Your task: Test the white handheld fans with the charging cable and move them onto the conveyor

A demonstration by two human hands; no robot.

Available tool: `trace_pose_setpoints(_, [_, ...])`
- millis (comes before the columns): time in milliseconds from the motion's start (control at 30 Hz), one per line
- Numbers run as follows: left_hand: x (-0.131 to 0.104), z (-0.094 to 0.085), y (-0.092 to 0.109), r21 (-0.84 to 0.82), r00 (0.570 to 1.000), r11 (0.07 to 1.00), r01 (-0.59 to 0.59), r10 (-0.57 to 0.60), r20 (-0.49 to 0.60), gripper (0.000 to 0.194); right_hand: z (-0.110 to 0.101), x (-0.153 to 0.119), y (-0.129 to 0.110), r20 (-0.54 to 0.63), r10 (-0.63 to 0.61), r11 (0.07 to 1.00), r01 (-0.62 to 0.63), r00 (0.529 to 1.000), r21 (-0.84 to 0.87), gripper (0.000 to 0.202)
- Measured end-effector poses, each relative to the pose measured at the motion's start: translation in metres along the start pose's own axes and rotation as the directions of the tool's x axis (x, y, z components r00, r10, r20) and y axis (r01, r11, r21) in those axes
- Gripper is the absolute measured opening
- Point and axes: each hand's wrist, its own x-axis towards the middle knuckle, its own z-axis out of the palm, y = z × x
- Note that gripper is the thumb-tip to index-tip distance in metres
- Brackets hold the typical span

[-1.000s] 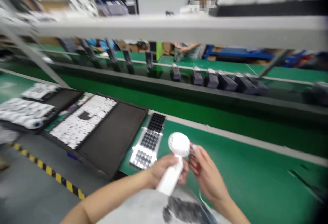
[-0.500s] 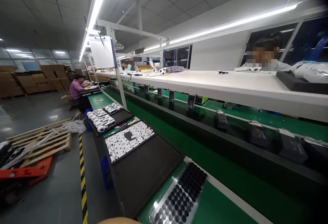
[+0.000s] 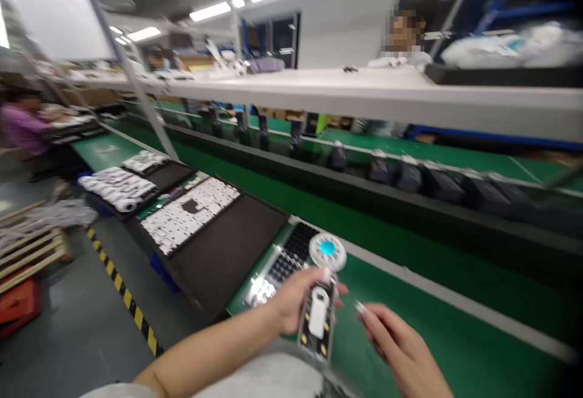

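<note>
My left hand (image 3: 294, 298) is closed around a handheld fan (image 3: 317, 316). The fan has a round white head with a bright blue centre, and its dark, open-looking body carries a white panel. It is tilted, head pointing away from me, above the green work surface. To its right, my right hand (image 3: 394, 337) pinches a small whitish, shiny piece (image 3: 359, 307) between thumb and finger, apart from the fan. Blur keeps me from telling what this piece is. Just beyond my left hand lies a sheet of round black pads (image 3: 285, 261), partly covered by the hand.
Left of the pads is a black tray (image 3: 237, 246) with rows of white parts (image 3: 189, 212). Farther off, another tray holds white fan-like units (image 3: 121, 185). A conveyor (image 3: 364, 228) with dark boxes runs beyond the bench, under a white shelf (image 3: 319, 88). Co-workers sit across and far left.
My view has swung right and down. Both my hands have come into sight, the left holding the fan and the right a small piece; earlier only a bit of skin showed at the bottom edge.
</note>
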Motion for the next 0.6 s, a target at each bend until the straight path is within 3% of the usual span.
trace_pose_setpoints(100, [-0.008,0.006,0.016,-0.106,0.998,0.993,0.055,-0.056,-0.011,0.035,0.007,-0.004,-0.018,-0.005,-0.042,0.999,0.042,0.999,-0.013,0.037])
trace_pose_setpoints(200, [-0.008,0.007,0.024,-0.125,0.997,0.989,0.078,-0.075,0.024,0.038,0.014,-0.003,-0.022,-0.003,-0.052,0.999,0.052,0.999,0.001,0.032])
trace_pose_setpoints(433, [-0.006,0.003,0.015,-0.101,0.992,0.99,0.1,-0.091,0.088,0.039,0.022,-0.007,-0.027,-0.028,-0.09,0.993,0.092,0.996,0.073,0.026])
trace_pose_setpoints(600, [-0.006,0.003,0.01,-0.063,0.992,0.991,0.121,-0.117,0.055,0.035,0.023,-0.008,-0.029,-0.016,-0.123,0.988,0.124,0.992,0.096,0.025])
